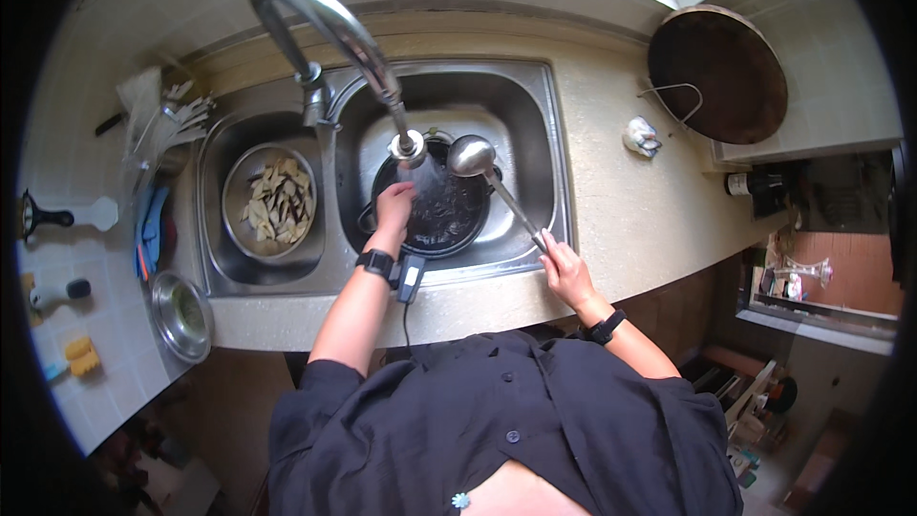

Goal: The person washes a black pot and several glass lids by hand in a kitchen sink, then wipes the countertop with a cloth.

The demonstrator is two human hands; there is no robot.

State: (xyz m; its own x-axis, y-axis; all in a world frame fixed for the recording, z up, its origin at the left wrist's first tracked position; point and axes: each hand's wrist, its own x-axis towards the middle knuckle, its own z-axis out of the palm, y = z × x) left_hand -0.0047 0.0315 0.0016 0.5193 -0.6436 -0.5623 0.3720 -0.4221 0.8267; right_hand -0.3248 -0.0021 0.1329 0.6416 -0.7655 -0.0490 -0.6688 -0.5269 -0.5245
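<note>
My right hand (pixel 568 274) is closed around the handle end of a metal ladle (pixel 473 156). The ladle slants up and to the left, its bowl over the right edge of a dark pot (pixel 458 235). That pot sits in the right basin (pixel 519 111) of a steel sink and has water in it. Water sprays down into it from the head (pixel 408 148) of a curved faucet. My left hand (pixel 395 209) is over the pot's left rim, fingertips beside the spray. Its finger ends are blurred, and whether they pinch anything is unclear.
In the left basin (pixel 215 229) stands a metal colander (pixel 240 229) of cut pale and dark pieces. A metal bowl (pixel 183 317) rests at the counter's left. A large round pan lid (pixel 716 75) leans at the right, near a crumpled white wad (pixel 641 136).
</note>
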